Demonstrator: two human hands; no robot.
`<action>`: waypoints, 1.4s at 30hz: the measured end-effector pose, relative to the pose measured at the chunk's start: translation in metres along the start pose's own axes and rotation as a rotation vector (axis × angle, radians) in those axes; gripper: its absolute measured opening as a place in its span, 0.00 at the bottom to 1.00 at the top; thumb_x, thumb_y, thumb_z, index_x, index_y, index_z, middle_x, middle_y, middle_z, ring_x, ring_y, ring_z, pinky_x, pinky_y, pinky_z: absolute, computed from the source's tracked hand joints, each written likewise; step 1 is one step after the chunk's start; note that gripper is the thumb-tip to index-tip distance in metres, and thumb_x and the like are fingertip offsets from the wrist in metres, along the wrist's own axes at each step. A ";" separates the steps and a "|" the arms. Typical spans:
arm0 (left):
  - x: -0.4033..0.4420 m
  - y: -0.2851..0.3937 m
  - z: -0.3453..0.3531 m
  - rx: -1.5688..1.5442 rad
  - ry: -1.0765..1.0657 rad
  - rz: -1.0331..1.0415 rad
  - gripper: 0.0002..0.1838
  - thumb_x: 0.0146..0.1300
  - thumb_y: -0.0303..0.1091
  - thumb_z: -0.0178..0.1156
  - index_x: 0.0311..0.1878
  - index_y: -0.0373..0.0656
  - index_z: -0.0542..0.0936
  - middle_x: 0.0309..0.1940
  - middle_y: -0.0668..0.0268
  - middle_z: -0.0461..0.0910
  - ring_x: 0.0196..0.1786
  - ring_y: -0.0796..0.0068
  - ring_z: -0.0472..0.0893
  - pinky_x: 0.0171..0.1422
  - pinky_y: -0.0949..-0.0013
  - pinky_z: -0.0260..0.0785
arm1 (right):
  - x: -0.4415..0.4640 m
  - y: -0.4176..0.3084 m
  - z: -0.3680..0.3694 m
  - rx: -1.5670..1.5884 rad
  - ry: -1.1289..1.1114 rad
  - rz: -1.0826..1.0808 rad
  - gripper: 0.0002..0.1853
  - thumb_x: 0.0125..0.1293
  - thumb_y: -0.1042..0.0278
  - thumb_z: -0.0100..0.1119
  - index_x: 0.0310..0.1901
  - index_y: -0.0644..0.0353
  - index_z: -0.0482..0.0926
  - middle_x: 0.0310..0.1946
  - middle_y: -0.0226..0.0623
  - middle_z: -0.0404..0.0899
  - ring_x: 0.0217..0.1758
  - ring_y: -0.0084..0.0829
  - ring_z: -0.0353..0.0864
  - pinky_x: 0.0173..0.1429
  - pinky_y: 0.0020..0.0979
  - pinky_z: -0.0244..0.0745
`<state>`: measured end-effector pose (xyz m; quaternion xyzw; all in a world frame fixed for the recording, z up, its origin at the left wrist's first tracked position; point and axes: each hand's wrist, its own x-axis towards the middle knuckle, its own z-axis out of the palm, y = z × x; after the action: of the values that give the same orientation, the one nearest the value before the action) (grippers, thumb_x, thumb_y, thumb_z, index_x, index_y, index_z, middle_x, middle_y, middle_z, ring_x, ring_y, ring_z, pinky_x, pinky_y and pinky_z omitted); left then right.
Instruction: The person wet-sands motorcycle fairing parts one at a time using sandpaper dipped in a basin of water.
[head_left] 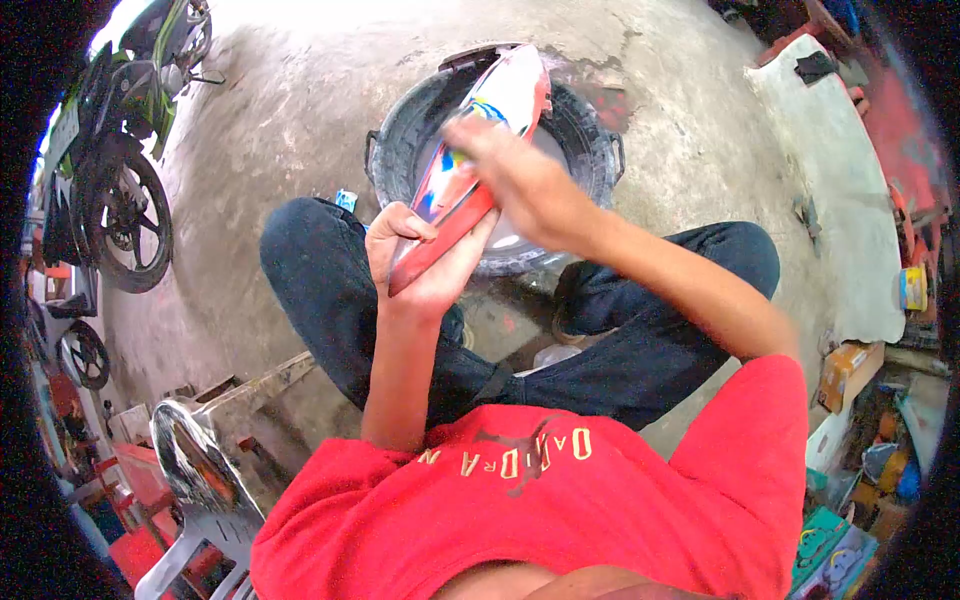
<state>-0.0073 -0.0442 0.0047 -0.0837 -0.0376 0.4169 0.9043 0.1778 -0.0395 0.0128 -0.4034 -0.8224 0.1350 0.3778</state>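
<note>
A long, tapered panel (515, 85), glossy white and red with blue and yellow graphics, slants up and away from me; it looks like motorcycle bodywork. My left hand (425, 245) grips its near end from below, thumb over the edge. Across the panel's middle lies my right hand (525, 185), smeared by motion; its fingers do not show clearly, nor whether anything is under them. Beneath the panel stands a round black tub (395, 115) with side handles, holding pale, cloudy liquid, partly hidden by the panel and my hands.
My bent knees flank the near side of the tub on the concrete floor (290, 120). A motorcycle (130, 210) stands at the left. Closer on that side is a plastic chair (195, 500). Boxes (850, 375) and a yellow-labelled can (912, 288) line the right side.
</note>
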 end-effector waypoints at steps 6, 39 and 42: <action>-0.003 -0.007 0.019 0.139 0.163 0.000 0.51 0.35 0.24 0.50 0.73 0.22 0.57 0.75 0.38 0.60 0.81 0.42 0.53 0.88 0.46 0.32 | 0.005 0.043 0.007 0.310 0.164 0.394 0.22 0.81 0.63 0.44 0.68 0.67 0.71 0.64 0.54 0.76 0.71 0.44 0.74 0.74 0.34 0.66; -0.002 -0.009 0.019 0.197 0.221 0.009 0.45 0.33 0.24 0.51 0.66 0.28 0.68 0.68 0.46 0.71 0.75 0.47 0.66 0.86 0.48 0.42 | 0.012 0.031 -0.018 0.033 -0.038 0.135 0.21 0.77 0.69 0.50 0.68 0.66 0.70 0.63 0.53 0.77 0.68 0.49 0.76 0.74 0.38 0.68; 0.001 -0.012 0.024 0.150 0.155 0.023 0.46 0.33 0.24 0.50 0.67 0.26 0.65 0.69 0.44 0.69 0.76 0.45 0.64 0.87 0.47 0.40 | 0.003 0.016 -0.014 -0.052 -0.044 0.054 0.22 0.76 0.69 0.53 0.69 0.63 0.71 0.65 0.51 0.76 0.72 0.48 0.73 0.76 0.40 0.66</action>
<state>-0.0005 -0.0482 0.0301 -0.0484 0.0645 0.4214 0.9033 0.1962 -0.0284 0.0151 -0.4319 -0.8226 0.1326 0.3454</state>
